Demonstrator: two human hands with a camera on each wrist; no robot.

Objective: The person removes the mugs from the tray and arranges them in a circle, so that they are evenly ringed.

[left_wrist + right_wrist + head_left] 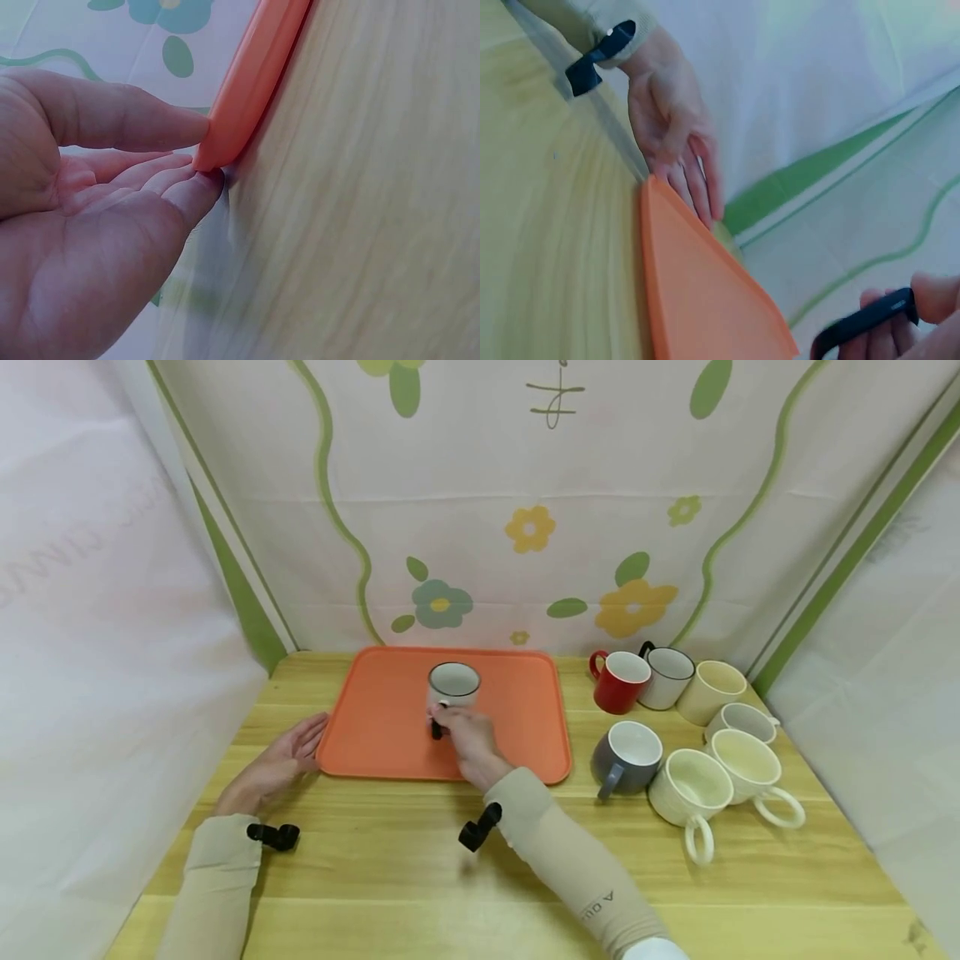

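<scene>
My right hand (474,743) grips the black handle (864,324) of a white enamel-style mug with a dark rim (454,681). The mug is upright and overlaps the middle of an orange tray (382,739) in the head view; its body is out of sight in the right wrist view. At the tray's near left corner, my left hand (283,762) touches the edge with its fingers nearly straight. The left wrist view has those fingertips (196,191) right against the orange rim (251,90).
Right of the tray, several mugs stand grouped on the wooden table (360,877): a red mug (617,693), another white mug with dark rim (663,685), a grey mug (622,768) and several cream ones (686,793). Patterned cloth (480,468) walls the back and sides.
</scene>
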